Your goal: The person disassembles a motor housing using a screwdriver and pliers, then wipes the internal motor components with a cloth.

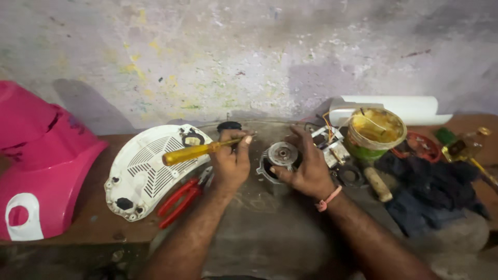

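The small round metal motor [280,155] sits on the counter [270,228], looking heavy, stiff and probably greasy, best taken by its rim, where the right hand [307,168] clasps it, while the left hand [231,161] is clenched around a yellow-handled screwdriver [194,151] beside red pliers [180,199].

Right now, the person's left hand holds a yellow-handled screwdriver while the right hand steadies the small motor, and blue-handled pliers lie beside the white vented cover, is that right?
Not quite: the head view shows the pliers have red handles, not blue. Otherwise yes: the left hand holds the yellow-handled screwdriver, the right hand steadies the small motor, and the pliers lie beside the white vented cover.
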